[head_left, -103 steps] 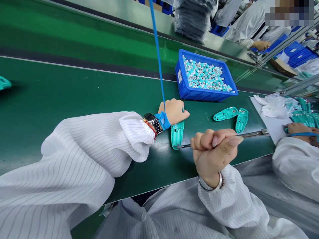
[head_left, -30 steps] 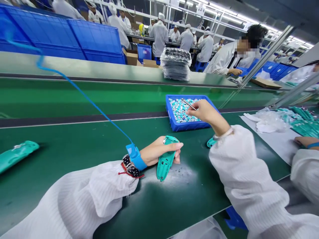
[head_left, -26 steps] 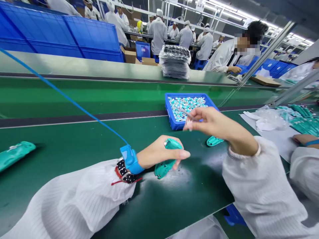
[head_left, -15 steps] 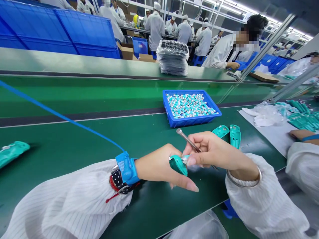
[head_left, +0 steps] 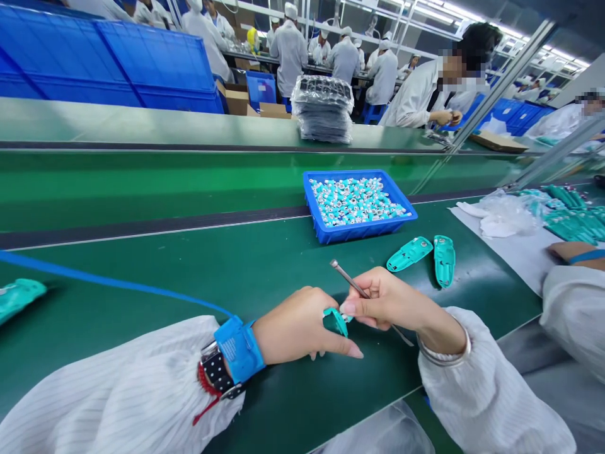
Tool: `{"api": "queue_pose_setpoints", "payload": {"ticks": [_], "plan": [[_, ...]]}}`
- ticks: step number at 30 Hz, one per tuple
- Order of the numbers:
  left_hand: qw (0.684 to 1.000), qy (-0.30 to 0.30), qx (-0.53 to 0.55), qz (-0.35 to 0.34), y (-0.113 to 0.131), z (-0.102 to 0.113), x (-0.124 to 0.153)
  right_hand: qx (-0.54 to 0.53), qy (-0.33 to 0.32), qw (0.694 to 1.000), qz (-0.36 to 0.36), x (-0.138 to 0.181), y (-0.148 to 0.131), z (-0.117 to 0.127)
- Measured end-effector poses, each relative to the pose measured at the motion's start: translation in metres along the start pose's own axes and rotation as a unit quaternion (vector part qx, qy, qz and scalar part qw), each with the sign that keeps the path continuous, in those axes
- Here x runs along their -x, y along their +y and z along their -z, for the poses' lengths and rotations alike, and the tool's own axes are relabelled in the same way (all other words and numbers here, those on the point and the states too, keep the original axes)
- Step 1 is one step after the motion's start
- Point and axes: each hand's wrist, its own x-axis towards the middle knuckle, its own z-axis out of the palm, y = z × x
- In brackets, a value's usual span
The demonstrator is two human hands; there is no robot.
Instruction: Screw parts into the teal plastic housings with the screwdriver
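My left hand (head_left: 307,325) is closed around a teal plastic housing (head_left: 334,321), with most of the piece hidden by the palm and fingers. A thin metal rod-like tool (head_left: 348,277) lies across my right hand (head_left: 385,299), slanting from upper left to lower right. The right thumb and fingertips meet at the edge of the housing; whether they pinch a small part there is hard to see. Two more teal housings, one tilted (head_left: 409,253) and one upright in view (head_left: 444,261), rest on the green work surface (head_left: 165,271) beyond my right hand.
A blue tray (head_left: 366,233) of small teal-and-white parts stands behind my hands. A blue cord (head_left: 118,287) runs left from my wrist strap. Another teal piece (head_left: 21,296) lies far left. At right are a plastic bag (head_left: 510,214), more teal housings (head_left: 574,221) and a neighbour's arm (head_left: 574,302).
Both hands have shifted slightly down and left in view, still together at the housing. The two loose housings are now less covered by my right hand. The blue cord hangs lower.
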Motion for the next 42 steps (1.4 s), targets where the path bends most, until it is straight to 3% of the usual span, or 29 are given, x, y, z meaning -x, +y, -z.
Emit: {"api": "queue_pose_setpoints", "payload": {"ticks": [12,17,21,23,33,42], "plan": [[1.0,-0.009,0.026,0.009,-0.012,-0.009,-0.007,-0.04,-0.017,0.999,-0.018,-0.009,0.02,-0.004],[0.977,-0.018,0.21,-0.003,-0.007,-0.003,-0.012,-0.132,0.061,0.988,0.046,-0.01,0.016,-0.008],[0.942,-0.075,0.326,-0.01,0.0,0.003,-0.009,-0.209,0.046,0.973,0.086,-0.012,0.009,-0.01],[0.932,-0.076,0.354,0.004,0.002,0.002,-0.008,-0.228,0.03,0.969,0.094,-0.013,0.009,-0.011],[0.93,-0.047,0.364,0.037,-0.004,-0.001,-0.009,-0.206,0.035,0.973,0.095,-0.02,0.015,-0.015],[0.97,-0.024,0.242,0.024,-0.005,-0.008,-0.012,-0.21,-0.011,0.976,0.058,-0.017,0.024,-0.011]]}}
